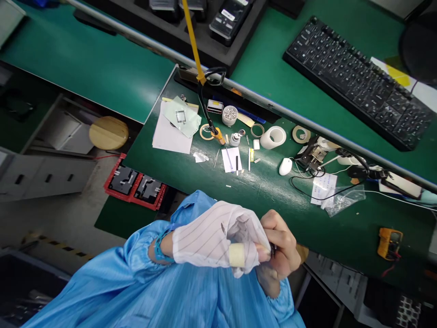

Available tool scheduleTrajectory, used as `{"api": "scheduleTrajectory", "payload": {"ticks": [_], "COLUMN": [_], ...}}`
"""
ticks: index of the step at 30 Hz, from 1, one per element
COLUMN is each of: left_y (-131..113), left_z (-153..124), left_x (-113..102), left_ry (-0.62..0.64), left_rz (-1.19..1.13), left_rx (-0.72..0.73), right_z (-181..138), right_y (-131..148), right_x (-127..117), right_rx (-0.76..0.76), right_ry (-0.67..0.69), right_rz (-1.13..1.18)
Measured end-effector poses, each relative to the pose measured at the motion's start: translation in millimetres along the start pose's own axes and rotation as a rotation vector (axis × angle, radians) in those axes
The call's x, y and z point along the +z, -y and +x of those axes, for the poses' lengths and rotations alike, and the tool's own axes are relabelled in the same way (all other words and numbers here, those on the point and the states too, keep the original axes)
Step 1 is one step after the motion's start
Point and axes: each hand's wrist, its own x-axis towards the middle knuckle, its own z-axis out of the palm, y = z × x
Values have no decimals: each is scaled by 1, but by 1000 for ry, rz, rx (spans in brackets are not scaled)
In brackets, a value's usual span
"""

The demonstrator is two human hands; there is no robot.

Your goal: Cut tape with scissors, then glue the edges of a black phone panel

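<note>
My left hand (213, 237) wears a thin white striped glove, with a band of pale yellow tape (236, 255) round the thumb. The bare tip of that thumb pokes out of the glove. Against it, my bare right hand (282, 243) is closed, its fingers curled. A small dark thing (272, 249) shows between the two hands; its kind is mostly hidden by the fingers. Both hands are held in front of my blue smock (191, 291), at the near edge of the green bench (269, 191).
An orange-tipped tool (217, 135) hangs on a yellow strap. Behind the hands lie tweezers (216, 158), a white paper (231, 159), a tub of small beads (230, 115), tape rolls (273, 137) and a mouse (285, 166). A keyboard (358, 82) and a yellow multimeter (389, 243) are to the right.
</note>
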Motion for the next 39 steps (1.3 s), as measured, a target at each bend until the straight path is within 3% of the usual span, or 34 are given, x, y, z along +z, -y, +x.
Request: {"api": "scheduleTrajectory", "payload": {"ticks": [7,13,20,30,39], "left_y": [3,3,11,10,8], "left_z": [-1,0,3,0,2], "left_x": [-2,-3,3,4,4], "left_ry": [-10,-12,47,43,10], "left_rz": [2,63,-151,-219,-180], "left_rx": [-23,43,-6,-27,-11], "right_z": [1,0,-2,0,-1], "right_y": [3,3,-7,-2,2], "right_x": [1,-2,4,1,1], "right_rx": [21,66,18,-34,-9], "right_ry": [3,39,-10,-28,-16], "right_rz": [4,10,127,-71,-60]}}
